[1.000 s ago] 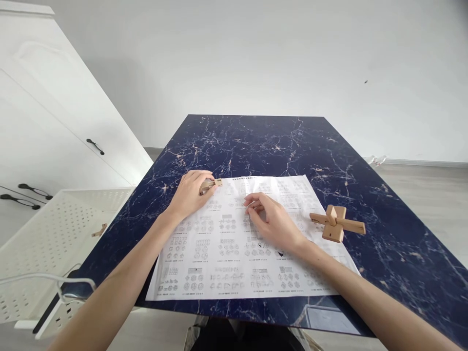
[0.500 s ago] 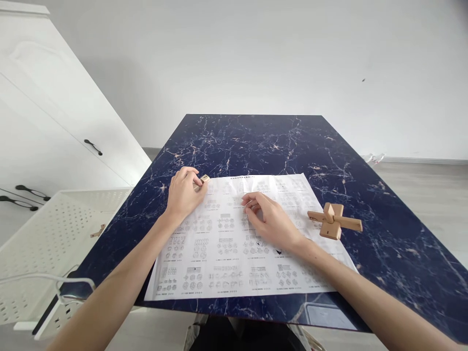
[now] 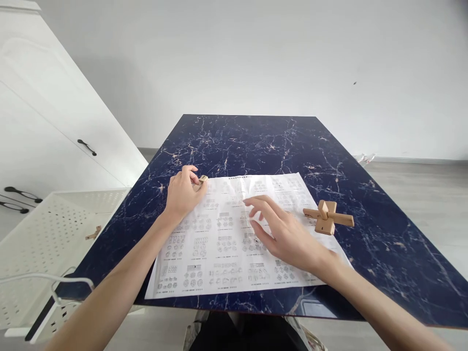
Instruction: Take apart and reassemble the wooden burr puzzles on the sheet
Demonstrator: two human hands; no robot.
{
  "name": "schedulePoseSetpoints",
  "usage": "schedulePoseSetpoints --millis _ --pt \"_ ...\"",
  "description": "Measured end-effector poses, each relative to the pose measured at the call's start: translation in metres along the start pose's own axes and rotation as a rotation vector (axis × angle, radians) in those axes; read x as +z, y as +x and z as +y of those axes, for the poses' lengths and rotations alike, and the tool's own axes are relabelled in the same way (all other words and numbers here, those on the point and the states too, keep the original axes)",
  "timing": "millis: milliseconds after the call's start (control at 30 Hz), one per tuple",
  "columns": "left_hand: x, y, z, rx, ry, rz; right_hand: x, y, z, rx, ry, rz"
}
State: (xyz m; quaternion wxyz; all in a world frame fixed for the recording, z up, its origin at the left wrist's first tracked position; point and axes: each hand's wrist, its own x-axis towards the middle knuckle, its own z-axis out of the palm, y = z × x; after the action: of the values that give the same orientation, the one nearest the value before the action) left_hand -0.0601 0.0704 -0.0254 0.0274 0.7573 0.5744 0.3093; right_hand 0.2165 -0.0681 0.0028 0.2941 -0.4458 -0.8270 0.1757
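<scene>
The left hand (image 3: 183, 196) pinches a wooden block (image 3: 204, 179) near the far left corner of the paper (image 3: 228, 234). The right hand (image 3: 283, 231), empty, fingers spread, is nearer the wooden cross (image 3: 325, 219) to its right, longest bar sideways.

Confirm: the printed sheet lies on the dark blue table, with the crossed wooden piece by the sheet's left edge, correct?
Not left: the head view shows the crossed wooden piece by the right edge of the printed sheet, which does lie on the dark blue table.
</scene>
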Motion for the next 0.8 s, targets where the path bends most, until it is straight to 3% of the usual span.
schedulePoseSetpoints --millis 133,333,567,700,800 --pt "0.000 -0.001 0.000 -0.007 0.035 -0.020 -0.028 -0.041 -0.010 -0.077 -0.172 0.123" --pt "0.000 -0.004 -0.004 0.103 0.182 -0.025 -0.063 -0.086 0.019 0.092 -0.441 0.384" --pt "0.003 -0.008 -0.008 0.077 0.188 -0.005 -0.077 -0.117 0.055 0.393 -0.558 0.347" --pt "-0.001 -0.012 -0.007 0.102 0.193 0.000 -0.072 -0.119 0.065 0.362 -0.545 0.245" --pt "-0.004 -0.016 0.002 0.162 0.178 0.034 -0.065 -0.107 0.064 0.313 -0.549 0.275"
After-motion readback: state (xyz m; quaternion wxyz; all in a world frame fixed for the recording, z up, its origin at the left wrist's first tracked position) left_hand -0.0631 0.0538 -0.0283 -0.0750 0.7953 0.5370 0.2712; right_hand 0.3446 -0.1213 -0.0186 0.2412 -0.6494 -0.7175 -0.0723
